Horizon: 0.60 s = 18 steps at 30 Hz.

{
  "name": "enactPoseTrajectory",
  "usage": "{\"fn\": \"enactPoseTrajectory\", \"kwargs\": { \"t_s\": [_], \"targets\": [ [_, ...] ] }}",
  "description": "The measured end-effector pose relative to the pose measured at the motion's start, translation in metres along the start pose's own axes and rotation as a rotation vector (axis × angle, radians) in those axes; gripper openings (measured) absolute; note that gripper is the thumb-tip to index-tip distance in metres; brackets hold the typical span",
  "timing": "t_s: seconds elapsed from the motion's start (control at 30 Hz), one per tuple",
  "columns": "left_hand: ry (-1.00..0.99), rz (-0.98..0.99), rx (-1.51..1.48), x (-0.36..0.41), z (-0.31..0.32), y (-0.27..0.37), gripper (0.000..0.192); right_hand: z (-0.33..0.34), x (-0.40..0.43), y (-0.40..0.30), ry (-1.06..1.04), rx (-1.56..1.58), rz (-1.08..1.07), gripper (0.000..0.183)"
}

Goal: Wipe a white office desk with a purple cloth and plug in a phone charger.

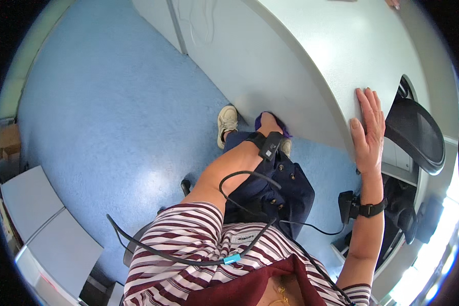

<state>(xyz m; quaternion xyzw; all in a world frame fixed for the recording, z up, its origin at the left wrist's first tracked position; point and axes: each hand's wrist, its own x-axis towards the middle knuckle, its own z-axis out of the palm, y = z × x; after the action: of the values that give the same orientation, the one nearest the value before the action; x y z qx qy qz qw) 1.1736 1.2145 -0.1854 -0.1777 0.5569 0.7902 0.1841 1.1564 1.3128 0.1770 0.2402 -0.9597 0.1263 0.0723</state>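
My left hand reaches down low against the grey side panel of a desk. A purple cloth shows around its edges; the fingers are hidden. My right hand lies palm down near the rounded edge of the pale desktop, thumb spread from the fingers, holding nothing. Both forearms wear black straps with a small device; the left device sits at the wrist, and the right device is on the inner forearm.
Black cables cross my striped top. A black mesh chair stands beyond the desk edge at right. Grey cabinets are at lower left, with a cardboard box behind. Blue flooring spreads to the left of the desk.
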Motion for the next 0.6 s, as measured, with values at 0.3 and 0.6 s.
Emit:
{"fn": "enactPoseTrajectory", "kwargs": {
  "t_s": [0.3,0.6],
  "targets": [
    [0.289,0.104,-0.787,-0.117,0.103,0.198,0.077,-0.003,-0.010,0.008,0.006,-0.092,0.059,0.051],
    [0.140,0.416,-0.359,-0.202,0.119,0.269,0.040,0.002,-0.007,0.012,0.000,-0.080,0.066,0.044]
  ]
}}
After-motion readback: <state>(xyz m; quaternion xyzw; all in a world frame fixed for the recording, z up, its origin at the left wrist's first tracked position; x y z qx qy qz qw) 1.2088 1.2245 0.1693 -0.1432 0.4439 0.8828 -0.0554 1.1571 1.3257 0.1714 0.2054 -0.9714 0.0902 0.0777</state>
